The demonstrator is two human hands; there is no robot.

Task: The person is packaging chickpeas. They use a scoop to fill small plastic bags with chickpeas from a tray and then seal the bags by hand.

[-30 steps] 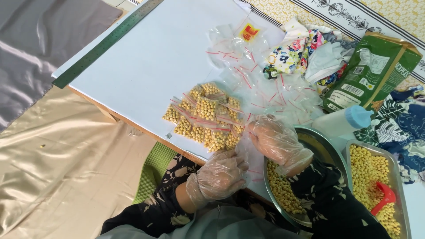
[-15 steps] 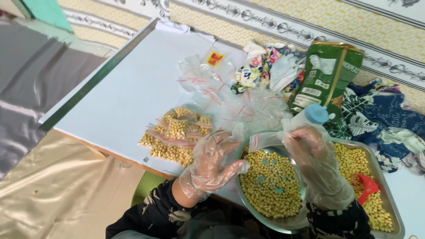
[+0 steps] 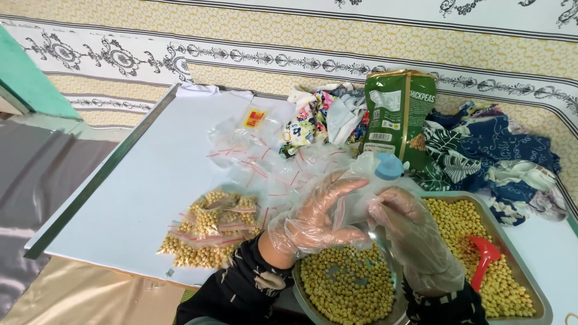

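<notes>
Empty clear bag (image 3: 355,195) was held between both gloved hands above the round bowl of chickpeas (image 3: 346,286).
Left hand (image 3: 313,219) had its fingers spread, thumb pinched on the bag's near edge; right hand (image 3: 409,229) gripped the opposite edge, fingers curled shut on the plastic. Filled packets (image 3: 211,232) lay heaped on the white board (image 3: 150,180) to the left, and a red scoop (image 3: 484,259) rested in the metal tray (image 3: 539,298) at right, near the green chickpea pouch (image 3: 397,114).
</notes>
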